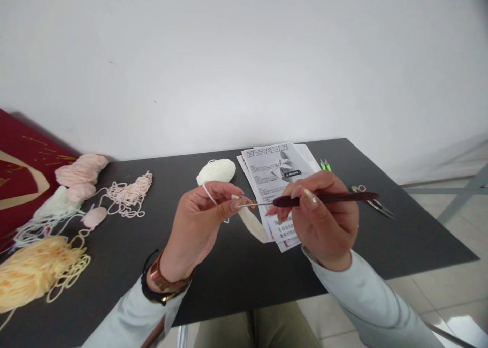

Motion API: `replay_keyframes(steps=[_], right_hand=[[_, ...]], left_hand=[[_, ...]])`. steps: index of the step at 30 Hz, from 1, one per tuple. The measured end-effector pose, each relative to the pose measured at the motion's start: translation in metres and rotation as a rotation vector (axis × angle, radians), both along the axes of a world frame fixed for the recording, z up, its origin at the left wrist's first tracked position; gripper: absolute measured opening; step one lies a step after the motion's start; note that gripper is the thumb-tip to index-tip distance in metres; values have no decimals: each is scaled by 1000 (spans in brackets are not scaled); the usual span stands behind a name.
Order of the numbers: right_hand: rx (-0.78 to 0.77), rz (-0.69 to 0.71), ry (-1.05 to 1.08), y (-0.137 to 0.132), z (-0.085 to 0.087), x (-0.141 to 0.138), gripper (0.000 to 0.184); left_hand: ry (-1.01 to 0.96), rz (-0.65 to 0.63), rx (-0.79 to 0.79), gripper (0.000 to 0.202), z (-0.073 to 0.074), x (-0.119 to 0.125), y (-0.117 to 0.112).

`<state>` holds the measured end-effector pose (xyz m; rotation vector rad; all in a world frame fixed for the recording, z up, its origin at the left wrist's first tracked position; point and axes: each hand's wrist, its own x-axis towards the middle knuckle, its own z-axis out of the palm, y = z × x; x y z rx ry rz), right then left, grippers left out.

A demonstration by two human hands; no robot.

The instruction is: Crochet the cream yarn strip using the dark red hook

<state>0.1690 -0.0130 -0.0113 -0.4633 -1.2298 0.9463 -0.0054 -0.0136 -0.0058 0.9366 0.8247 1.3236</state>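
Observation:
My left hand (202, 223) pinches a small white crochet piece (253, 225) between thumb and forefinger, and a narrow strip of it dangles below. White yarn runs over the left fingers, close to a white yarn ball (216, 172) behind them. In my right hand (324, 221) is a crochet hook (324, 199) with a dark reddish-brown handle, lying nearly level. Its thin metal shaft points left and its tip meets the work at the left fingertips. Whether a loop sits on the tip is too small to tell.
Printed sheets (263, 172) lie behind the hands. Green-handled snips (325, 165) and scissors (375, 203) are at the right. Pink yarn (82, 170), loose pale pink yarn (131, 194) and yellow yarn (38, 271) lie left, beside a red bag (23, 170). A white wall (229, 68) backs the dark table (244, 287).

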Motion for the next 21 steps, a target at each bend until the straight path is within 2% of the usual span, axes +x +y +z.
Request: replay_keyframes(steps=[11,14,21], right_hand=[[155,-103,-13,-2,-4,-6,2],[201,-94,5,-1,-5,-6,5],[196,-102,19,-1,-4,-6,7]], left_hand=[[19,-11,35,11,2,0,-2],[19,-16,31,11,3,0,-2],[5,-22,32,10,3,0,-1]])
